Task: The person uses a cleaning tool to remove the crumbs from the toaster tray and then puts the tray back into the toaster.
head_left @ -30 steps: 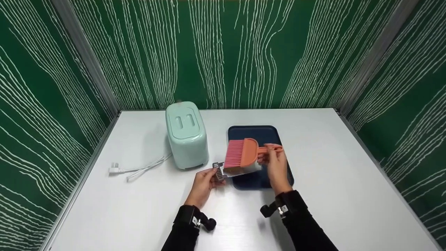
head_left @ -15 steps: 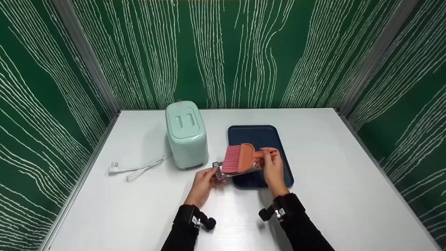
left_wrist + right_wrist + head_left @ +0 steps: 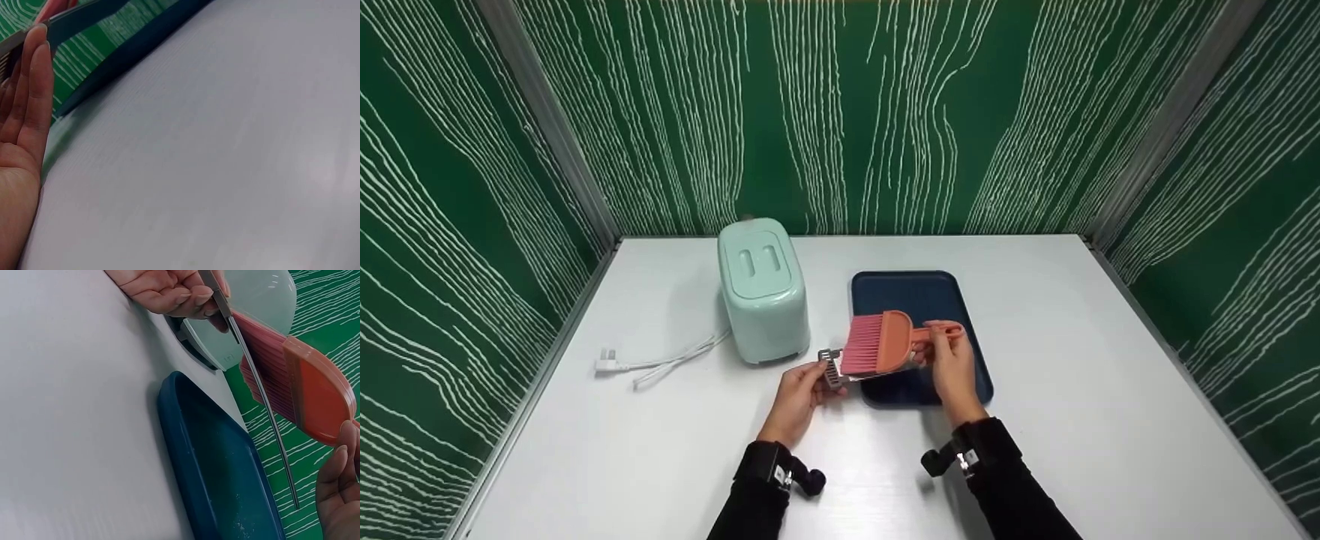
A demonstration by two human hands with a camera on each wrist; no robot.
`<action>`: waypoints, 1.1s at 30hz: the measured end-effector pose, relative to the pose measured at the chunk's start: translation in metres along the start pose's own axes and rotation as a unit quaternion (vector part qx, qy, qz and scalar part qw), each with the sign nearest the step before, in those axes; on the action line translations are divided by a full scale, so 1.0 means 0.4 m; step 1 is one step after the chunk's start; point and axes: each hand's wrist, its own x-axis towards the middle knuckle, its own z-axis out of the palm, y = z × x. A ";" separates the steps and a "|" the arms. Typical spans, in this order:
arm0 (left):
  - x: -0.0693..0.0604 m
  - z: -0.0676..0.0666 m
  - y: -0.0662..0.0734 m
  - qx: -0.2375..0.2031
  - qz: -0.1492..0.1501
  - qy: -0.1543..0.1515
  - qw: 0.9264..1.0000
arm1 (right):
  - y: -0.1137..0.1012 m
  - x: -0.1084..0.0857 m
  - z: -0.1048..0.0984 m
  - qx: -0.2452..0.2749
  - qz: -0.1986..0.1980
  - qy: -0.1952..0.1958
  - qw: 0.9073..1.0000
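In the head view my left hand [image 3: 797,399] pinches the grey slotted end [image 3: 830,368] of a thin flat metal piece. My right hand [image 3: 952,373] grips the handle of an orange brush [image 3: 895,341], its pink bristles [image 3: 862,344] lying over the metal piece. The right wrist view shows the metal piece [image 3: 269,406] edge-on, raised above the dark blue tray [image 3: 179,433], with the bristles [image 3: 271,368] against or close to its upper face. Pale crumbs [image 3: 242,529] lie in the tray. The left wrist view has my left fingers [image 3: 36,95] at the slotted end.
A mint green toaster-like appliance [image 3: 769,322] with a lidded top stands on the white table [image 3: 660,457], left of the tray. Its white cord and plug [image 3: 607,364] lie further left. Green walls with white lines surround the table.
The brush has come down and slightly toward me over the metal piece since a second ago, then shifted a little right. My left hand holds its place.
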 end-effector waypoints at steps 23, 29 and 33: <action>0.001 0.006 -0.003 -0.022 0.002 0.011 1.000 | -0.010 0.012 -0.056 0.000 0.059 0.019 0.998; 0.001 0.005 -0.002 -0.029 0.005 0.010 1.000 | -0.011 0.019 -0.071 -0.006 0.072 0.027 0.997; 0.000 0.004 -0.001 -0.027 0.004 0.006 1.000 | -0.013 0.022 -0.082 -0.009 0.076 0.028 0.997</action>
